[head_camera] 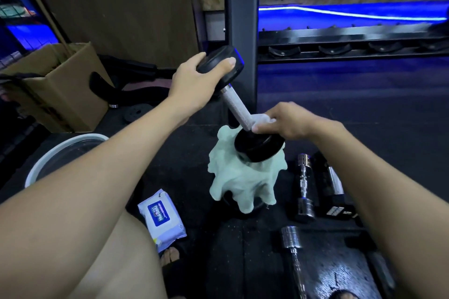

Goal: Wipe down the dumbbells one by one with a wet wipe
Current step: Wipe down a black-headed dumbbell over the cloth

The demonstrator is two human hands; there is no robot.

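Over green cloth (239,182) — tilted black dumbbell (237,102), knurled steel handle.

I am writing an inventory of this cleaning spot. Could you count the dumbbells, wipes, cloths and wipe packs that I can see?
Dumbbells: 4 (black one held, chrome, black hex, chrome near)
Wet wipe: 1
Green cloth: 1
Wipe pack: 1
Total: 7

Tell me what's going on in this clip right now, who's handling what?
A person is cleaning a black dumbbell that stands tilted on a pale green cloth. The left hand grips its upper head to steady it, while the right hand pinches a white wet wipe against the lower end of the knurled handle. A wipes pack lies on the floor near the person's knee, and chrome dumbbells lie to the right.
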